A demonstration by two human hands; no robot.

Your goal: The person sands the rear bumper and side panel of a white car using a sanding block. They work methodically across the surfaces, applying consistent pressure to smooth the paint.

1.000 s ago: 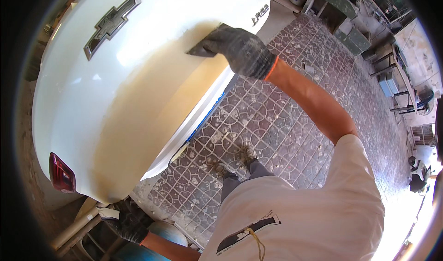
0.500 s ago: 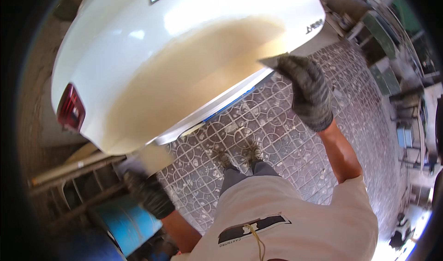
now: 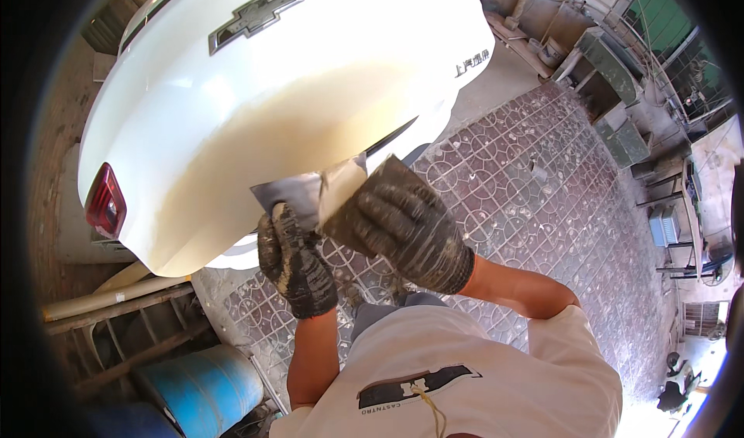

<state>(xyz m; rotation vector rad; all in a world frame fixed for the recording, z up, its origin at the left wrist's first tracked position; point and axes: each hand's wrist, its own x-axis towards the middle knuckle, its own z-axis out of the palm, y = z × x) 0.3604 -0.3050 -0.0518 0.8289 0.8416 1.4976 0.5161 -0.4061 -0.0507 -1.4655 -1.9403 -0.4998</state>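
Both my hands wear dark, smudged knit gloves and are close together in front of a white car's tailgate point(image 3: 170, 112). My left hand point(image 3: 298, 263) is closed on a thin grey metal plate point(image 3: 288, 190), which carries a beige lump of body filler point(image 3: 341, 184). In my right hand point(image 3: 415, 232) is a flat, dark putty spreader point(image 3: 394, 176), gripped with the fingers over it. Its blade lies against or just beside the filler on the plate; contact is hard to tell. A wide beige filler patch point(image 3: 263, 136) covers the tailgate's lower part behind both hands.
A red tail light point(image 3: 105, 201) marks the car's left corner. Below it are a wooden rack point(image 3: 124, 318) and a blue drum point(image 3: 203, 387). Patterned tiles point(image 3: 527, 205) cover the floor. Green-grey cabinets point(image 3: 612, 74) and a table point(image 3: 694, 213) stand at the right.
My right hand has come down and left from the tailgate's right side to the plate. My left hand has risen rightward with the plate. The view has shifted, showing more of the car.
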